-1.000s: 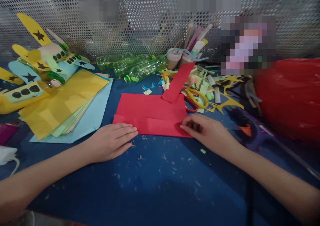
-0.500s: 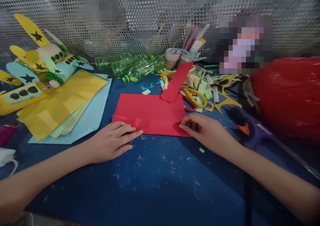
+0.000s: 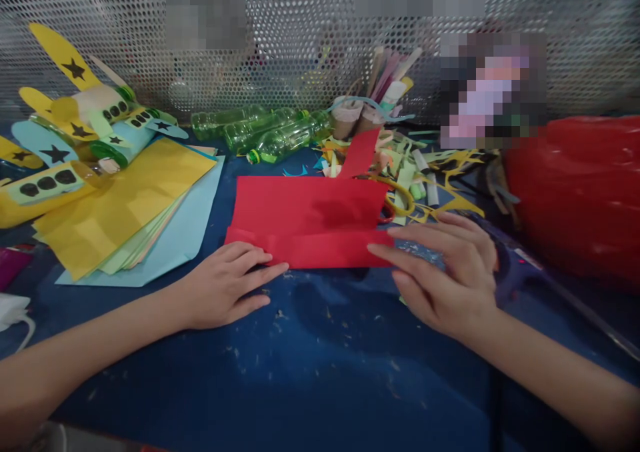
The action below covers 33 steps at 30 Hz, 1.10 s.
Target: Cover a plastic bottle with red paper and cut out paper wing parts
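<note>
A sheet of red paper (image 3: 300,205) lies on the blue table, with a strip folded up along its near edge. My left hand (image 3: 230,282) rests on the left end of that fold, fingers spread and pressing the paper. At the right end, my right hand (image 3: 445,272) touches the fold with stretched-out fingertips, palm raised off the table. A separate red paper strip (image 3: 361,152) sticks out behind the sheet. Yellow-handled scissors (image 3: 403,199) lie just past its right corner, partly covered.
Left are stacked coloured papers (image 3: 130,199) and bottle airplanes (image 3: 55,185). Behind lie green plastic bottles (image 3: 290,135), paper scraps (image 3: 400,152) and cups of sticks (image 3: 347,115) before a perforated metal screen (image 3: 300,32). A glue gun (image 3: 520,265) and red bag (image 3: 580,192) are on the right.
The folded strip now shows along the sheet's whole near edge. My right hand has gone from a pinch at the corner to stretched fingers on the fold. My left hand has barely moved.
</note>
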Available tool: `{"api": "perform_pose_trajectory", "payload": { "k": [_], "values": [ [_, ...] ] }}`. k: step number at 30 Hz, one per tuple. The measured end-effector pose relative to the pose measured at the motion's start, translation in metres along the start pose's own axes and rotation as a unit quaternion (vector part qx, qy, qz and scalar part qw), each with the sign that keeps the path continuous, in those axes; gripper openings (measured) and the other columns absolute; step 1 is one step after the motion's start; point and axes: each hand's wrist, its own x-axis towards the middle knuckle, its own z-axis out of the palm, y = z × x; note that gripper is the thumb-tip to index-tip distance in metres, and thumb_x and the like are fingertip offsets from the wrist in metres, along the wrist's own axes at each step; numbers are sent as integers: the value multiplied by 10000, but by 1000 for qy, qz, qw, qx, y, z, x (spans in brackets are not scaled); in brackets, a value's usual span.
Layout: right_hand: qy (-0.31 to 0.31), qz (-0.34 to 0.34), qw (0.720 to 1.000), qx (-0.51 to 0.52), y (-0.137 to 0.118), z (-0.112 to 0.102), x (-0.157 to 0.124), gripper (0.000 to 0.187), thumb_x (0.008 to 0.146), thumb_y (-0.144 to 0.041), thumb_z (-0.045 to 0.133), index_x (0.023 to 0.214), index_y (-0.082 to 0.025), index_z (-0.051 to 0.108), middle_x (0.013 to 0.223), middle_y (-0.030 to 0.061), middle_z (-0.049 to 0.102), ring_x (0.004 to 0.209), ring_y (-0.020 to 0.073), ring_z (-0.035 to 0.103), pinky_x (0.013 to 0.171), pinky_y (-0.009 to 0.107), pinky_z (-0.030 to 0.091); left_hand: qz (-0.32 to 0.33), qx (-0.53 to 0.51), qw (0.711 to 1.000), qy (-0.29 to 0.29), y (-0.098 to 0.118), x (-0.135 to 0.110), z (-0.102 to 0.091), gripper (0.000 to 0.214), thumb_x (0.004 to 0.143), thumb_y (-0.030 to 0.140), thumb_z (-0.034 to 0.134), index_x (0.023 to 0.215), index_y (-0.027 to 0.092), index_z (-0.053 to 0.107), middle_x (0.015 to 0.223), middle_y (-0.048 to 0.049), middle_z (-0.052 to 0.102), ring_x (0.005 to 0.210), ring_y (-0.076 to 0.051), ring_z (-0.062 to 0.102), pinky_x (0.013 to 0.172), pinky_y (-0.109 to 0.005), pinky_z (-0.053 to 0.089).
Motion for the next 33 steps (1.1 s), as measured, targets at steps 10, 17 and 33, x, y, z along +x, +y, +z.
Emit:
{"api": "perform_pose_trajectory", "payload": {
  "k": [10,17,33],
  "values": [
    [-199,-70,977,24,-29,24,3,551,934,-518,422,1427,-270,433,1420,81,508,1348,294,387,1146,572,132,-6,0,1000,5,1,-1,3,495,957,380,422,1429,234,403,1261,-100,542,1139,-260,459,990,-428,391],
    [-229,-61,971,34,-27,26,3,556,917,-550,438,1430,-338,411,1482,74,434,1388,309,329,1118,639,104,-11,-6,1000,-4,2,0,1,518,956,383,427,1458,277,355,1256,-93,533,1128,-258,449,980,-425,394],
    [-232,-46,970,50,-29,26,5,520,914,-534,458,1400,-347,456,1491,68,423,1384,320,339,1111,663,94,-22,3,1000,-20,6,5,-1,556,944,451,427,1473,324,316,1185,-93,537,1056,-257,461,922,-413,407]
  ]
}}
